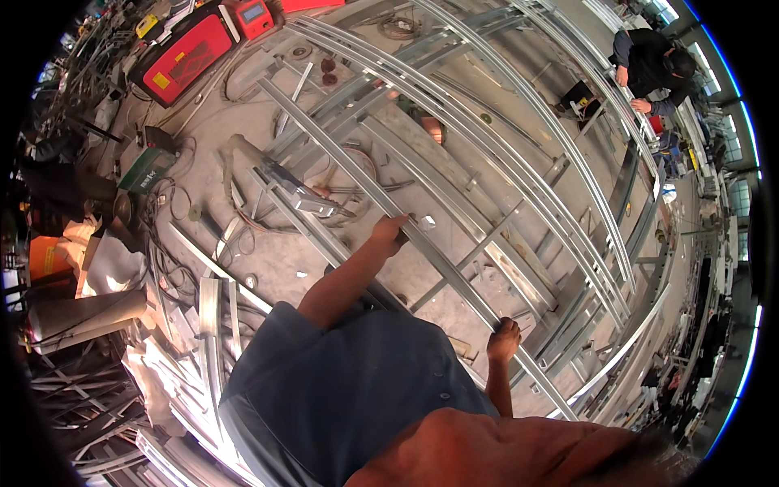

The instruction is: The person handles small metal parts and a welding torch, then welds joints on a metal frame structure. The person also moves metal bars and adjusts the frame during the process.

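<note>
A long silvery metal channel (445, 264) runs slantwise in front of me, from the far left to the near right. My left hand (391, 234) is closed around it near its middle. Farther down the same channel, my right hand (504, 339) grips it with the fingers wrapped over the edge. Below it lie metal crossbars (492, 237) and a wider steel beam (471, 209). Short metal profiles (315, 203) rest close to my left forearm.
Long parallel rails (479, 134) stretch across the middle and right. At upper left stands a red machine (188, 66); a green box (146, 169) and tangled cables sit at left. Metal offcuts (213, 333) pile up at lower left. Another person (656, 69) bends over rails at upper right.
</note>
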`<action>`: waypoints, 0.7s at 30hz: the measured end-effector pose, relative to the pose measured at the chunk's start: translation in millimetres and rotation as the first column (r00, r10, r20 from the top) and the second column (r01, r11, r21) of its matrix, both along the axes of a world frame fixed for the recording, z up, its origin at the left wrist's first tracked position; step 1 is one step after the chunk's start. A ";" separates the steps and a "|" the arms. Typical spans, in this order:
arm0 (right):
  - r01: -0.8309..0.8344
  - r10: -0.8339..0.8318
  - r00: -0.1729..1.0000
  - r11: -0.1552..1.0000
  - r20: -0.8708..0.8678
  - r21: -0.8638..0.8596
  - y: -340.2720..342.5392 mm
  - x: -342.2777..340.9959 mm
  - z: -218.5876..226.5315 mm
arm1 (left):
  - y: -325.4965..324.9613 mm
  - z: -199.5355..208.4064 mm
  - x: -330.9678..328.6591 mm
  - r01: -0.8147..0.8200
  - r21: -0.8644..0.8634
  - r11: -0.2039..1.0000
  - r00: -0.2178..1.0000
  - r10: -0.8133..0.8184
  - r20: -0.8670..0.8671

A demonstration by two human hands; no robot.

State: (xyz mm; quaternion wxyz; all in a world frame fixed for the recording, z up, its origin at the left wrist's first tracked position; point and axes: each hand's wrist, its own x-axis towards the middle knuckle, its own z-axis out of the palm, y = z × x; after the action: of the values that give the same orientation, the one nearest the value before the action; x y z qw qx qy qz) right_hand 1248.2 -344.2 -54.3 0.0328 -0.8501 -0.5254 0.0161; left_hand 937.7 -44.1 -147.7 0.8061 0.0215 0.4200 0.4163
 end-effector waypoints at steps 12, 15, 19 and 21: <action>0.244 -0.212 0.968 0.923 0.135 -0.299 9.2 -11.8 -56.3 | 12.3 -26.9 -28.4 0.522 -0.145 0.841 0.795 -0.541 -0.275; 0.306 -0.272 0.952 0.880 0.140 -0.363 16.5 -30.6 -49.5 | -0.6 23.0 -49.0 0.657 -0.177 0.733 0.710 -0.680 -0.183; 0.213 -0.225 0.974 0.955 -0.035 -0.207 53.4 -68.3 -24.7 | 32.0 142.5 -128.9 0.949 0.142 0.283 0.312 -0.754 -0.578; 0.255 -0.266 0.963 0.953 -0.052 -0.162 47.3 -76.2 -27.2 | 61.2 138.2 -183.1 0.919 0.365 0.145 0.385 -0.520 -0.762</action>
State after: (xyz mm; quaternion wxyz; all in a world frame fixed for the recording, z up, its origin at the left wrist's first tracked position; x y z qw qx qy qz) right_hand 1172.0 -296.9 -81.5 -0.0119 -0.9107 -0.4044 0.0831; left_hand 754.5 17.0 -9.5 0.6790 0.6633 0.3077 0.0665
